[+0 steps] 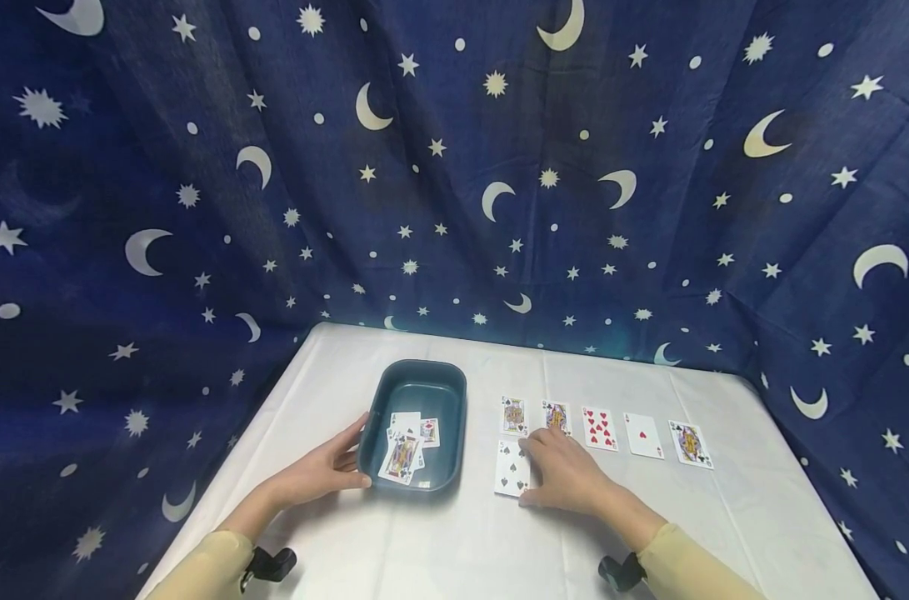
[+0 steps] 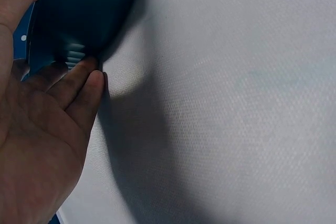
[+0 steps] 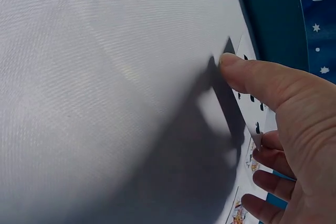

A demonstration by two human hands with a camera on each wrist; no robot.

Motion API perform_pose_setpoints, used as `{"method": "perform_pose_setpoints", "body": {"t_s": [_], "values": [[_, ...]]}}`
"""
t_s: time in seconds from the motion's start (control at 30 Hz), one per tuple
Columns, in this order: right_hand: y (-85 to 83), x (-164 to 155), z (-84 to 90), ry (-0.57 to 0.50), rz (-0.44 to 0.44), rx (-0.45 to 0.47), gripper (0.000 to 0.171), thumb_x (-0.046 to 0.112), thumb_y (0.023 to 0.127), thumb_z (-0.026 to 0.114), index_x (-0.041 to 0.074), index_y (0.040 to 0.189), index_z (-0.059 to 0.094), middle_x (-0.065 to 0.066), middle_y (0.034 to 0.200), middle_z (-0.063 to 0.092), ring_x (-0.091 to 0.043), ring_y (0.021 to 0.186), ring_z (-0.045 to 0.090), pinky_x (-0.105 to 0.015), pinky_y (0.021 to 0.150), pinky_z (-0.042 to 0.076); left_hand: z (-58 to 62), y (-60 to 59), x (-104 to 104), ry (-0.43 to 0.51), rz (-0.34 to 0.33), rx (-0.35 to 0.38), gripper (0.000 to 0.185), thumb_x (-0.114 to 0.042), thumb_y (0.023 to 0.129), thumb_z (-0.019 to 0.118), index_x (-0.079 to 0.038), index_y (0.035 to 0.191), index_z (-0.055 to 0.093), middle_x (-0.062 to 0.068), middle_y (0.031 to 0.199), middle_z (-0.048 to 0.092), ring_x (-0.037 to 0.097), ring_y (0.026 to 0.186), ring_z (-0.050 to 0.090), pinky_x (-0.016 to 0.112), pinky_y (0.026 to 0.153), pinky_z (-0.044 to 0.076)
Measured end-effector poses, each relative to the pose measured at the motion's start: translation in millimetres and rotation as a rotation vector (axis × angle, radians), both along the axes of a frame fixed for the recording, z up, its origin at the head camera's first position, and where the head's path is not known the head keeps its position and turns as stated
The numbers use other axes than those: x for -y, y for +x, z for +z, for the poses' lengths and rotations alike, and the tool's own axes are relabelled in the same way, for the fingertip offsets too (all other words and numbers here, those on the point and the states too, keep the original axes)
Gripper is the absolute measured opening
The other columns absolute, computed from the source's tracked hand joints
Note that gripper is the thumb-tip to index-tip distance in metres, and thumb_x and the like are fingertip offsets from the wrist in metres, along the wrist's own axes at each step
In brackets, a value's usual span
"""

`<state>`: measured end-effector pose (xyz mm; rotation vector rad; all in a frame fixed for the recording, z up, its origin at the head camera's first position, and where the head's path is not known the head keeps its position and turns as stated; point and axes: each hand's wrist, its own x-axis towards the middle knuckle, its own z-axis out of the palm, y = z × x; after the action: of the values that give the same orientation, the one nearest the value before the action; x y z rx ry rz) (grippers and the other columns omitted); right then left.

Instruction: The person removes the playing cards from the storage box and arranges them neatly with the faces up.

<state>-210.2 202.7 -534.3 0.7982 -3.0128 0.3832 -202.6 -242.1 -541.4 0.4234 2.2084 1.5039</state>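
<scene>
A spade card point(image 1: 508, 477) lies on the white tablecloth point(image 1: 439, 542) below a row of face-up cards point(image 1: 599, 427). My right hand point(image 1: 566, 475) is on it; in the right wrist view the thumb point(image 3: 236, 69) and curled fingers point(image 3: 270, 142) pinch the spade card point(image 3: 250, 115), and one edge is lifted off the cloth. A teal bin point(image 1: 417, 367) to the left holds several cards point(image 1: 404, 452). My left hand point(image 1: 322, 468) rests against the bin's left wall with straight fingers point(image 2: 84, 82) touching the teal bin point(image 2: 84, 9) near its base.
Dark blue cloth with moons and stars point(image 1: 454, 167) hangs behind and on both sides of the table. The teal bin point(image 3: 273, 19) sits just left of the spade card. Bare white cloth spreads in front of both hands.
</scene>
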Motion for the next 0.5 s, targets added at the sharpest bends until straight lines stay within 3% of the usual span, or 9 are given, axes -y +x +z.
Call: {"method": "perform_pose_setpoints", "body": {"t_s": [0.5], "values": [[-0.1, 0.8, -8.4, -0.028, -0.017, 0.04, 0.087, 0.05, 0.065, 0.093, 0.005, 0.134, 0.065, -0.006, 0.125, 0.062, -0.026, 0.116, 0.057, -0.047, 0.103, 0.05, -0.4, 0.0, 0.0, 0.011, 0.003, 0.016, 0.109, -0.025, 0.088, 0.083, -0.022, 0.167, 0.007, 0.023, 0.168, 0.014, 0.043, 0.146, 0.035, 0.041, 0.113, 0.043]]}}
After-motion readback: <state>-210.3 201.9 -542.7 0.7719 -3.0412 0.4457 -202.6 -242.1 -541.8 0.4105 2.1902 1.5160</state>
